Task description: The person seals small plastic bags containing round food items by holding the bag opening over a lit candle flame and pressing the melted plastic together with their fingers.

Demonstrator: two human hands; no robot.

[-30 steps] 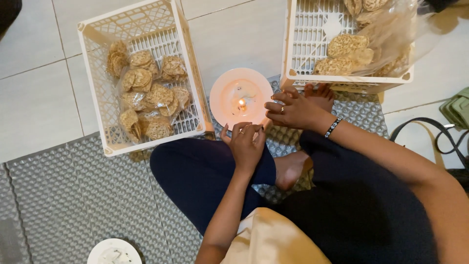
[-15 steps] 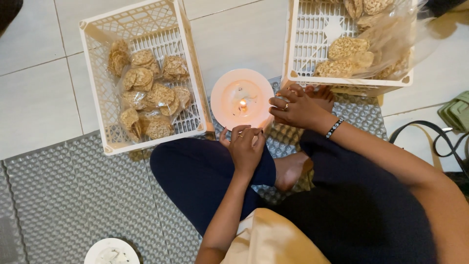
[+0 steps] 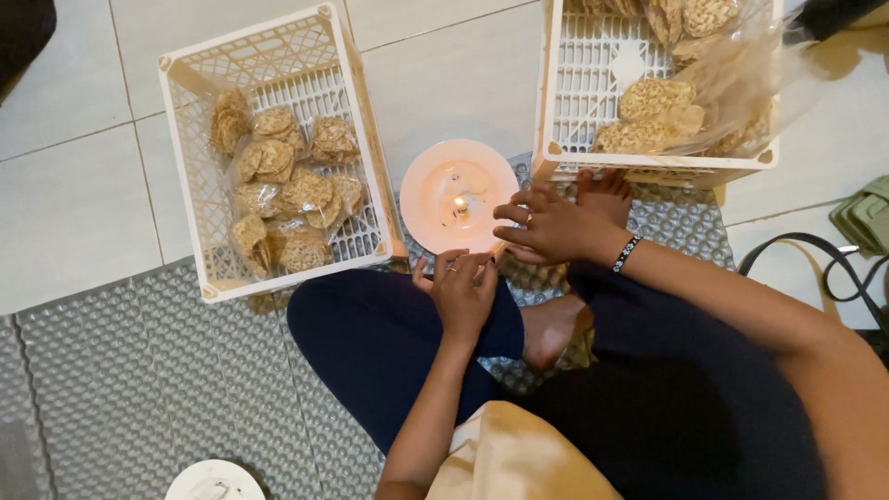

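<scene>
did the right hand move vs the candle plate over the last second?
No, hardly. The right hand stays at the right edge of the pink plate with the lit candle, fingers on the rim as before. Only the camera shifts slightly.

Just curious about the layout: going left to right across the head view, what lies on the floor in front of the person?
Left crate of bagged crackers → pink plate with a lit candle → right crate of crackers.

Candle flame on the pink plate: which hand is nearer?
Right, narrowly. The right hand sits at the pink plate's right edge, fingers pointing toward the candle flame. The left hand is below the plate's near rim, over the person's knee.
</scene>
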